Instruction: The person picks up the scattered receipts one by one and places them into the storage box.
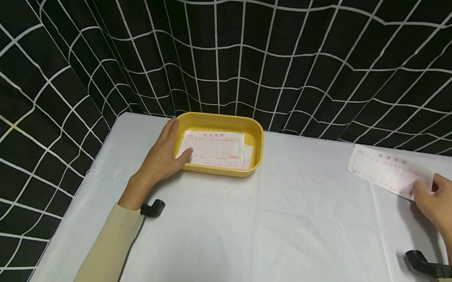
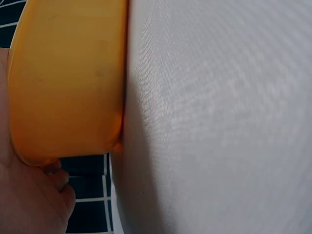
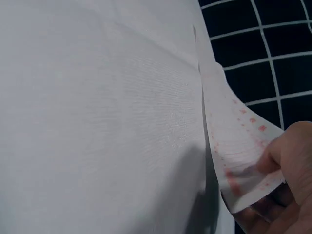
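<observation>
On the left, my left hand grips the left end of a yellow plastic tray, thumb over the near rim and fingers along the outer end. The left wrist view shows the tray's side wall standing on the cloth, with the fingers bent around its corner. Inside the tray lie several white paper slips printed with red tables. Far to the right, my right hand pinches the right end of another such slip between thumb and fingers. That slip bends upward at the held end, its far part low by the cloth.
A white cloth covers the table. Behind it and along the left hangs a black curtain with a white grid. Each wrist wears a black band device, one on the left and one on the right.
</observation>
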Tool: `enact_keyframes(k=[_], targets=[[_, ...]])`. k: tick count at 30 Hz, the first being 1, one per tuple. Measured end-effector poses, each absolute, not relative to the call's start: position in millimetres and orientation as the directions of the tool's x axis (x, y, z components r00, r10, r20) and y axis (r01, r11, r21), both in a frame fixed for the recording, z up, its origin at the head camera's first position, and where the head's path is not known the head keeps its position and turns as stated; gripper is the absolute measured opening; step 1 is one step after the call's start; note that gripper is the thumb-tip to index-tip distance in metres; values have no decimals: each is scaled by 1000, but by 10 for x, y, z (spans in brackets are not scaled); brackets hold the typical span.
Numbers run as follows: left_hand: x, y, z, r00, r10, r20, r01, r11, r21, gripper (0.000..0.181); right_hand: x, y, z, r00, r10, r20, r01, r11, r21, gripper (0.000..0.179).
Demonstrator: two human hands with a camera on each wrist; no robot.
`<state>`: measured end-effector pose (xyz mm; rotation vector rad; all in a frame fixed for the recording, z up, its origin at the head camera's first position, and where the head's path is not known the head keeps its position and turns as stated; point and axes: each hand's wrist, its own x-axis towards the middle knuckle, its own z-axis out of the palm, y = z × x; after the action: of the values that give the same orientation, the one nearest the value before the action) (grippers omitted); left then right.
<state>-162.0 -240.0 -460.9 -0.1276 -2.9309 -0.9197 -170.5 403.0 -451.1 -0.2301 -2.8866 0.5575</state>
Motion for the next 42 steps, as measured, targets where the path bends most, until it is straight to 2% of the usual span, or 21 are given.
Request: enact_keyframes(k=[6, 10, 13, 19, 23, 27, 29, 32, 34, 42], targets=[[-1620, -2395, -4603, -992, 72, 105, 119, 820, 560, 94, -1569, 3980, -4495, -958, 165, 236, 62, 919, -388, 35], [-1616, -2390, -4595, -992, 69, 104, 116, 819, 563, 94, -1485, 3930, -4450, -966, 182, 182, 99, 915, -390, 31], [-1609, -2384, -4590, -993, 65, 100, 110, 818, 564, 94, -1433, 3867, -4422, -969, 199, 147, 126, 907, -402, 40], [-1600, -2380, -4582, -993, 64, 98, 109, 815, 569, 94, -1379, 3756, -4379, -961, 178, 211, 68, 894, -443, 41], [-1601, -2376, -4587, -993, 65, 97, 109, 818, 565, 94, -1358, 3708, -4328, -962, 182, 201, 58, 863, -502, 43], [-1605, -2380, -4590, -993, 64, 98, 108, 821, 560, 94, -1366, 3663, -4263, -967, 237, 98, 121, 760, -638, 50], [-1610, -2385, -4592, -993, 66, 102, 112, 822, 558, 94, -1383, 3634, -4235, -965, 259, 35, 151, 660, -736, 38], [-1617, -2391, -4593, -992, 68, 107, 116, 824, 555, 94, -1405, 3565, -4211, -965, 262, -30, 174, 547, -819, 17], [-1616, -2394, -4593, -992, 69, 108, 118, 824, 554, 94, -1418, 3521, -4207, -966, 252, -47, 171, 499, -849, 22], [-1608, -2388, -4600, -993, 72, 97, 115, 820, 560, 94, -1418, 3354, -4194, -971, 225, -78, 185, 504, -844, 16]])
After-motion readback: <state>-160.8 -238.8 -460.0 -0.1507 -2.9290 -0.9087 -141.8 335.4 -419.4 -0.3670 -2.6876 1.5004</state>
